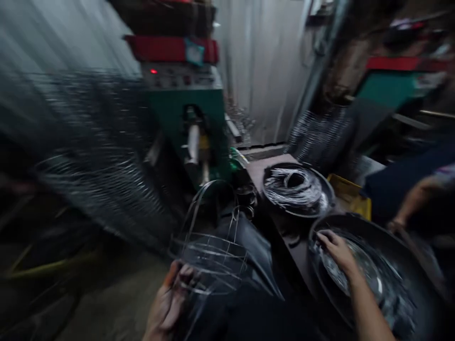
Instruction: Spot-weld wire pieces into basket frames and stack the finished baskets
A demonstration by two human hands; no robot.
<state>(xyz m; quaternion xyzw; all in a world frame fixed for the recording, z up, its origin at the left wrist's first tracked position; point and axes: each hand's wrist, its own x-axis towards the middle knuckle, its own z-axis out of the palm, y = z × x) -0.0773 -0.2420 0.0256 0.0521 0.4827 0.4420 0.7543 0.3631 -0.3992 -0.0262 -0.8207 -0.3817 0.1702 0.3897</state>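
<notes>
My left hand is closed on the near edge of a wire basket frame, a rounded cage of thin bent metal wire, held in front of my lap. My right hand reaches over a large dark round basin at the right, its fingers bent together near the rim. Whatever may be between those fingers is too blurred to make out. Inside the basin are shiny thin metal pieces and a round clear or metallic dish.
A green machine with a red light stands ahead. Stacked wire frames fill the left; more wire parts stand behind. A second basin holds wire rings beside a yellow crate. Another person's arm is at right.
</notes>
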